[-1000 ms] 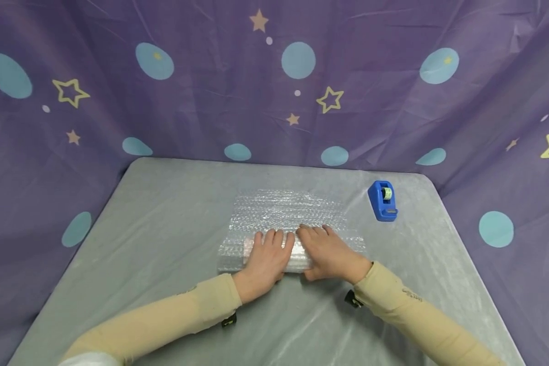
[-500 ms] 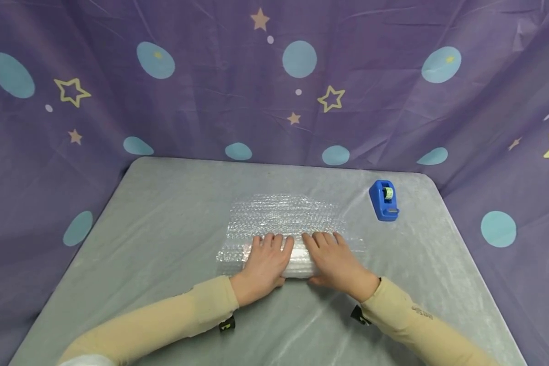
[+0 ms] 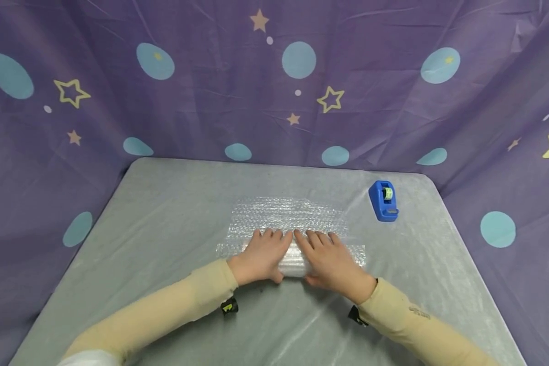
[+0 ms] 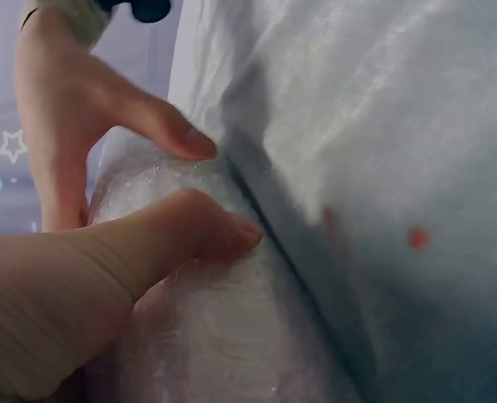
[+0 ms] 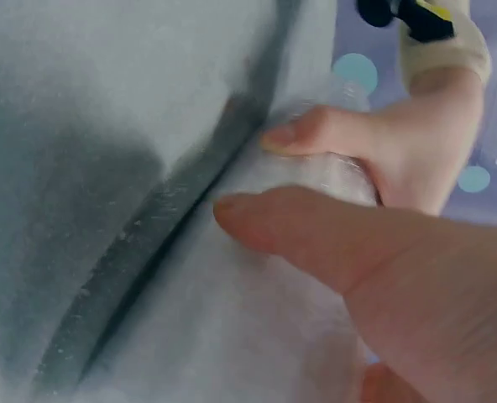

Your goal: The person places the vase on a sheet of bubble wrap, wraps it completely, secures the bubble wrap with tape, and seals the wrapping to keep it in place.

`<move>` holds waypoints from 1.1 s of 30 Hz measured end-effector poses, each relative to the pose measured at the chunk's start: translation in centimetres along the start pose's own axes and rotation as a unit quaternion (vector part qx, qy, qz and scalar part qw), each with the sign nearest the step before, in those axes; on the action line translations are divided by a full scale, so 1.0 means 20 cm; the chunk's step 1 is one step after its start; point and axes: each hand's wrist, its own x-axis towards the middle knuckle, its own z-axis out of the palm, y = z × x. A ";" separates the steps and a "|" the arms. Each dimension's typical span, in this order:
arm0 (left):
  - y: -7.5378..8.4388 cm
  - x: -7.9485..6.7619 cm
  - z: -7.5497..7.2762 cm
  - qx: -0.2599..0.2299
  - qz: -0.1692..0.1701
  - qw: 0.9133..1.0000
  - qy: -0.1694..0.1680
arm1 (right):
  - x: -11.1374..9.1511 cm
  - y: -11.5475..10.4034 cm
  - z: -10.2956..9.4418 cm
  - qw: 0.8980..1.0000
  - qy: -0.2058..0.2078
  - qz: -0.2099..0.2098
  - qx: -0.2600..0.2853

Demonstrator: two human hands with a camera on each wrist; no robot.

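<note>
A clear bubble wrap sheet lies flat at mid-table, its near end wound into a thick roll around something whitish. My left hand grips the left part of this roll, fingers over the top and thumb on the near side. To its right, my right hand holds the roll the same way, the two index fingertips close together. In the left wrist view both thumbs press the near face of the wrapped bundle. The bundle also fills the lower middle of the right wrist view. What lies inside is blurred by the layers.
A blue tape dispenser with a small roll of tape stands at the back right of the table. Grey cloth covers the table. A purple curtain with stars and blue ovals hangs behind and at both sides.
The flat sheet's far edge has come slightly nearer to me. Both hands have shifted on the roll, the right hand's fingers spreading first and the index fingers now closer together. The dispenser stays put.
</note>
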 end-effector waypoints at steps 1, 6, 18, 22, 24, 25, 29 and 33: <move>-0.01 0.01 -0.01 -0.006 -0.003 1.000 -0.012 | 0.00 -0.01 0.00 1.000 0.011 -0.002 -0.004; -0.02 0.03 -0.02 -0.021 -0.001 0.999 -0.041 | -0.02 -0.06 0.03 0.999 0.038 0.013 -0.027; -0.05 0.06 -0.06 -0.092 0.006 0.991 -0.101 | 0.00 -0.05 0.10 0.998 0.065 0.015 -0.016; -0.08 0.08 -0.08 -0.135 -0.002 0.983 -0.121 | 0.03 -0.02 0.11 0.998 0.067 0.007 0.017; -0.09 0.08 -0.08 -0.142 -0.007 0.983 -0.119 | 0.05 0.00 0.11 0.998 0.063 0.001 0.022; -0.10 0.08 -0.08 -0.144 -0.012 0.983 -0.115 | 0.05 0.00 0.11 0.998 0.060 -0.001 0.025; -0.10 0.05 -0.08 -0.116 -0.025 0.991 -0.058 | 0.07 0.02 0.10 0.998 0.044 -0.001 0.039; -0.07 -0.01 -0.08 -0.065 -0.019 0.997 0.026 | 0.11 0.04 0.10 0.999 0.015 0.008 0.048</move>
